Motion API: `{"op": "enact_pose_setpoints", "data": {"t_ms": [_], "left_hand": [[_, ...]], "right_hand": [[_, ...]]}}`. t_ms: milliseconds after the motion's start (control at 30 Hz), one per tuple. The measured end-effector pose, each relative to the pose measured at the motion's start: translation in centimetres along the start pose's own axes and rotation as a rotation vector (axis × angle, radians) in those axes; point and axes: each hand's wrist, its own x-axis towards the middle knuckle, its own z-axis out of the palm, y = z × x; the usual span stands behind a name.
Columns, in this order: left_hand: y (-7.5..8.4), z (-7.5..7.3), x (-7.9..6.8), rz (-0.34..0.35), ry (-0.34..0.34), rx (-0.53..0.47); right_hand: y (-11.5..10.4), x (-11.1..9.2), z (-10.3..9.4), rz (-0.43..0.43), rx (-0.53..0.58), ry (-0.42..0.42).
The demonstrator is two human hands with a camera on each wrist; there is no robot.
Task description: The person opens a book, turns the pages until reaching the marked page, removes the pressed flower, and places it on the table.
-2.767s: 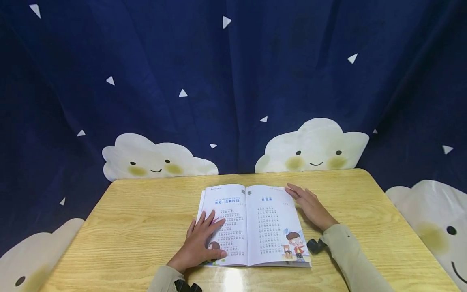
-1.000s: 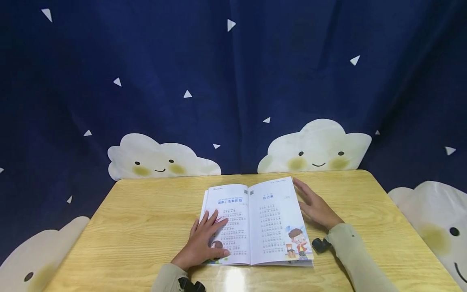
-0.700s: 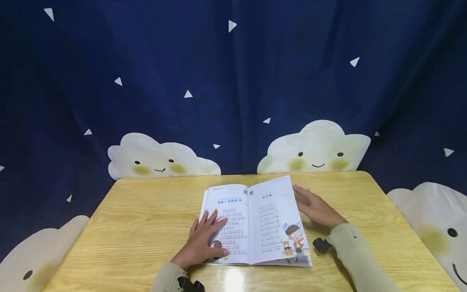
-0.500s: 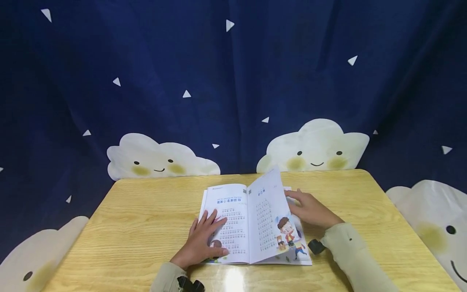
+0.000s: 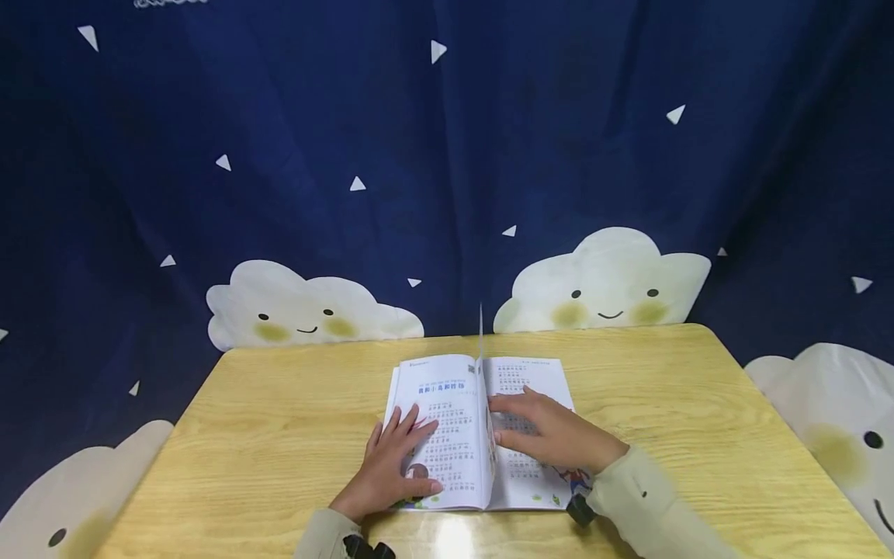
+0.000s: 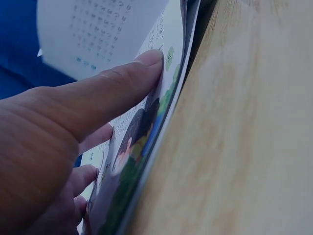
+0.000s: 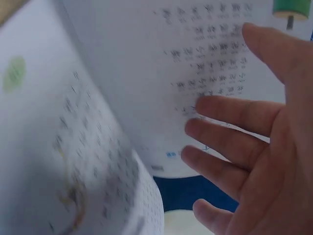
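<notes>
An open book (image 5: 450, 458) with printed text and coloured pictures lies on the table. One leaf (image 5: 492, 466) stands almost upright at the spine, seen nearly edge-on from the head. My left hand (image 5: 387, 470) rests on the left page with fingers spread; its thumb (image 6: 127, 81) presses near the lower edge in the left wrist view. My right hand (image 5: 559, 435) is over the right page, its fingertips against the raised leaf. In the right wrist view its fingers (image 7: 230, 142) are extended and apart, with printed pages around them.
The wooden table (image 5: 279, 435) extends on both sides of the book. Behind it hangs a dark blue curtain (image 5: 314, 116) with white triangles and smiling clouds (image 5: 601, 279). A small black device (image 5: 580, 511) sits at the right wrist.
The right hand has moved left from the book's outer edge, bringing the leaf from lying flat to nearly upright and uncovering another page beneath. The left hand has stayed on the left page.
</notes>
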Motion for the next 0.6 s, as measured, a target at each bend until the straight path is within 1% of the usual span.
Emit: {"op": "enact_pose_setpoints", "data": {"t_ms": [133, 267, 400, 500, 600], "left_hand": [[0.1, 0.0, 0.1, 0.005, 0.003, 0.008], [0.1, -0.1, 0.1, 0.001, -0.004, 0.012], [0.1, -0.1, -0.1, -0.003, 0.001, -0.021], [0.0, -0.2, -0.2, 0.015, 0.012, -0.057], [-0.1, -0.2, -0.1, 0.048, 0.027, -0.086]], "right_hand": [[-0.9, 0.1, 0.8, 0.065, 0.003, -0.025], [-1.2, 0.2, 1.7, 0.076, 0.011, -0.043], [-1.4, 0.4, 2.6, 0.086, -0.014, -0.070], [-1.5, 0.5, 3.3, 0.091, -0.037, -0.075], [-1.7, 0.7, 3.8, 0.090, -0.071, -0.074]]}}
